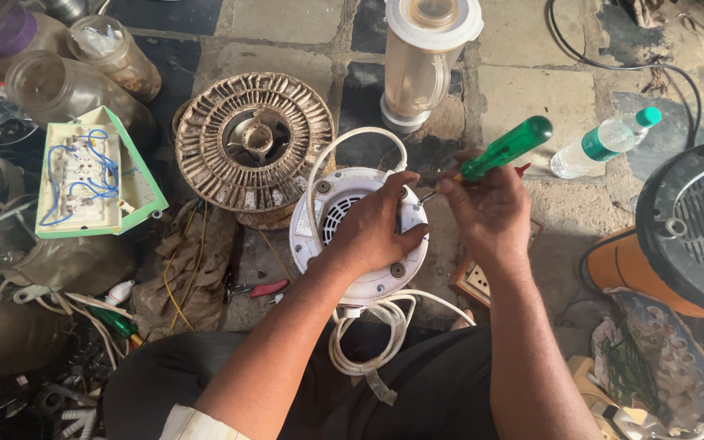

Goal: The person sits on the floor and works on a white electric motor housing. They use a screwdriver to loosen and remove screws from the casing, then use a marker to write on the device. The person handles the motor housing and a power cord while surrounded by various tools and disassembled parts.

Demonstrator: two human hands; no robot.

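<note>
A round white appliance base lies bottom-up on my lap, its vent grille showing. My left hand rests on top of it and grips its rim. My right hand holds a green-handled screwdriver, its tip set at the base's right edge near a screw. A white power cord loops from the base down over my lap.
A dusty round fan wheel lies behind the base, a clear blender jar beyond it. An open green switch box with blue wires is at left, jars behind. A water bottle and an orange-black appliance sit right. Red-handled pliers lie on the floor.
</note>
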